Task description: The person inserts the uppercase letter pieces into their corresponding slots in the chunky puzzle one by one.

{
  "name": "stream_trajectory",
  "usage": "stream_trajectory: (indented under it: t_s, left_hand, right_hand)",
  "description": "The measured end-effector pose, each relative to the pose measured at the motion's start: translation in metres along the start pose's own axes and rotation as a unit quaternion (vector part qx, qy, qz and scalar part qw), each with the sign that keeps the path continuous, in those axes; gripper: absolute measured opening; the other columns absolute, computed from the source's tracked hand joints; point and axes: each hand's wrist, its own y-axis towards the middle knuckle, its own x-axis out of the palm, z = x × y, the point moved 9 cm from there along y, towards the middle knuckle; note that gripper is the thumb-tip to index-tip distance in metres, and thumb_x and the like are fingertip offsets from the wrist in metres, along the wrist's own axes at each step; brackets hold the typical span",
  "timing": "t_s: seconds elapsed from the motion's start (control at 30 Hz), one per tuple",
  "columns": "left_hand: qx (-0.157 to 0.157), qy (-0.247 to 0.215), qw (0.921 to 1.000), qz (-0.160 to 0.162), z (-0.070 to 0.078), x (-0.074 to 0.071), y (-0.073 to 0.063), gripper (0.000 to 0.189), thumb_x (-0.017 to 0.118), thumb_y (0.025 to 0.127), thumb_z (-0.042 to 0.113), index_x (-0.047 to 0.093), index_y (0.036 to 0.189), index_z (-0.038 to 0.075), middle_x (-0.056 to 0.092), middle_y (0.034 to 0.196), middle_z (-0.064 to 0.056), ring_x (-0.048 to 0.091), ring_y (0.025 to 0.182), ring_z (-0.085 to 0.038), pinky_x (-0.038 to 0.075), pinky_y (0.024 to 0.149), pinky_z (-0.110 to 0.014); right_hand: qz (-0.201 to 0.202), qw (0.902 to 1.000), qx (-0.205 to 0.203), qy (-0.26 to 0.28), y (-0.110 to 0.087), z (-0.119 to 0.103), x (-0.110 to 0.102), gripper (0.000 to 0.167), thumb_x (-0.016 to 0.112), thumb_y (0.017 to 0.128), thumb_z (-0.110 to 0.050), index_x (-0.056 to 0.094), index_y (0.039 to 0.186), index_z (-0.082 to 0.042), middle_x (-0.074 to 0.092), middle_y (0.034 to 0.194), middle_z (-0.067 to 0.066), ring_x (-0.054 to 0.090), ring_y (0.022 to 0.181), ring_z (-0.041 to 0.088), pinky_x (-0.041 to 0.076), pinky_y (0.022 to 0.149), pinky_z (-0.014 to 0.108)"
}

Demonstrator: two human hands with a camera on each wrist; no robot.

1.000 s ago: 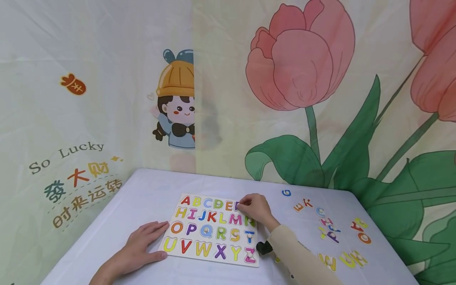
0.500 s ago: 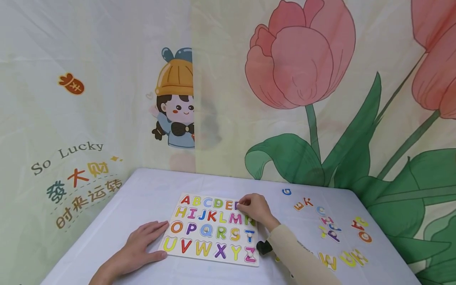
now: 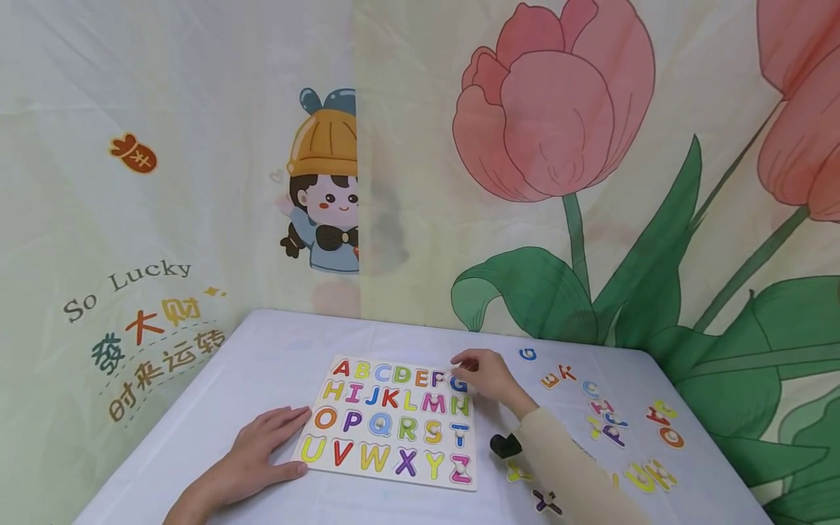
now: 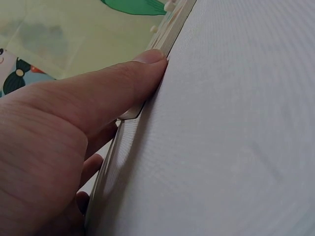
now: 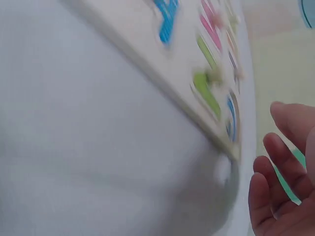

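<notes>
A wooden alphabet puzzle board [image 3: 387, 479] lies on the table with rows of coloured letters. My left hand [image 3: 262, 448] rests at its left side, thumb and fingertips at the edge; in the left wrist view the thumb [image 4: 123, 81] presses along that edge. My right hand [image 3: 487, 375] is over the upper right corner, beside the purple F piece [image 3: 438, 378] and the blue G spot [image 3: 458, 384]. In the right wrist view its fingers [image 5: 280, 162] are loosely bent and spread, holding nothing. Knobs stand on some letters, such as the green N [image 5: 206, 93].
Loose knobbed letters lie right of the board: a blue G [image 3: 528, 354] at the back, a red K [image 3: 566, 373], an orange O [image 3: 671, 437], a yellow U [image 3: 638, 478] and a purple X [image 3: 546, 502]. A black device [image 3: 505, 445] sits under the right wrist. Printed curtains hang behind.
My right hand pinched at the F piece in both earlier frames; it has let go and moved slightly right and up, uncovering F and the G spot. The left hand has not moved.
</notes>
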Motion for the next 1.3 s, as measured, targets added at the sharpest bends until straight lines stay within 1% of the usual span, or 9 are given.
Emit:
stream_trajectory:
  t_s: [0.17,0.33,0.43,0.53,0.7,0.83,0.9,1.07,1.3]
  left_hand:
    - [0.004,0.000,1.0000,0.002,0.000,-0.001,-0.001,0.090,0.080,0.084,0.065,0.054,0.157,0.019,0.051,0.161,-0.005,0.036,0.150,-0.041,0.027,0.113,-0.071]
    - [-0.009,0.000,0.9999,-0.008,-0.001,0.000,0.000,0.093,0.078,0.083,0.068,0.053,0.158,0.019,0.049,0.163,-0.006,0.034,0.151,-0.041,0.025,0.114,-0.071]
    - [-0.015,-0.005,0.9998,-0.012,-0.001,0.000,0.000,0.094,0.079,0.083,0.068,0.052,0.159,0.018,0.048,0.163,-0.006,0.033,0.152,-0.041,0.024,0.115,-0.072]
    - [-0.019,-0.009,0.9997,-0.014,-0.001,0.000,0.000,0.095,0.079,0.083,0.068,0.052,0.159,0.018,0.048,0.163,-0.007,0.033,0.152,-0.041,0.024,0.115,-0.073]
    - [-0.018,-0.008,0.9997,-0.016,-0.003,0.001,0.001,0.094,0.079,0.084,0.067,0.052,0.159,0.019,0.048,0.164,-0.006,0.032,0.152,-0.041,0.024,0.115,-0.073]
    - [-0.012,-0.007,0.9998,-0.012,-0.003,0.001,0.000,0.093,0.079,0.084,0.067,0.052,0.159,0.019,0.048,0.163,-0.005,0.033,0.152,-0.041,0.025,0.114,-0.073]
    - [-0.010,-0.008,0.9999,-0.008,-0.002,0.000,0.000,0.092,0.079,0.084,0.066,0.053,0.159,0.019,0.049,0.163,-0.005,0.034,0.152,-0.041,0.025,0.114,-0.073]
    - [-0.002,-0.008,1.0000,-0.001,0.001,0.000,-0.001,0.092,0.079,0.084,0.066,0.053,0.158,0.019,0.050,0.162,-0.005,0.035,0.151,-0.041,0.025,0.114,-0.071]
    - [-0.006,-0.003,1.0000,-0.002,0.000,0.000,-0.001,0.092,0.079,0.084,0.067,0.053,0.158,0.019,0.049,0.162,-0.004,0.035,0.151,-0.040,0.026,0.114,-0.071]
  right_hand:
    - [0.048,0.9987,0.009,-0.015,0.006,0.032,-0.046,0.020,0.077,0.098,-0.017,0.079,0.118,-0.013,0.073,0.106,0.003,0.063,0.096,0.021,0.055,0.080,0.032]
    - [0.065,0.9967,-0.010,-0.049,0.007,0.061,-0.089,0.022,0.074,0.100,-0.014,0.078,0.120,-0.007,0.074,0.112,0.011,0.065,0.101,0.028,0.057,0.084,0.039]
    - [0.072,0.9935,-0.037,-0.080,0.008,0.074,-0.108,0.023,0.073,0.099,-0.010,0.077,0.120,-0.001,0.074,0.111,0.016,0.067,0.099,0.032,0.058,0.084,0.043]
    - [0.075,0.9911,-0.038,-0.103,0.009,0.089,-0.120,0.024,0.072,0.100,-0.009,0.076,0.122,0.001,0.073,0.111,0.018,0.067,0.097,0.034,0.060,0.080,0.042]
    - [0.055,0.9920,-0.012,-0.113,0.013,0.111,-0.122,0.025,0.071,0.101,-0.011,0.076,0.124,-0.002,0.070,0.112,0.018,0.066,0.098,0.033,0.059,0.072,0.035]
    - [0.039,0.9930,-0.003,-0.111,0.016,0.117,-0.115,0.025,0.072,0.100,-0.008,0.076,0.123,-0.002,0.071,0.108,0.017,0.066,0.091,0.029,0.056,0.064,0.033]
    - [0.036,0.9931,0.005,-0.112,0.018,0.117,-0.111,0.024,0.073,0.099,-0.007,0.077,0.122,-0.002,0.072,0.105,0.015,0.065,0.087,0.026,0.055,0.063,0.031]
    - [0.045,0.9900,0.026,-0.131,0.022,0.115,-0.107,0.020,0.075,0.098,-0.007,0.079,0.117,-0.002,0.072,0.099,0.012,0.061,0.084,0.024,0.053,0.066,0.032]
    - [0.052,0.9868,0.047,-0.146,0.026,0.116,-0.107,0.014,0.075,0.099,-0.008,0.081,0.110,-0.002,0.075,0.106,0.013,0.062,0.089,0.026,0.059,0.075,0.036]
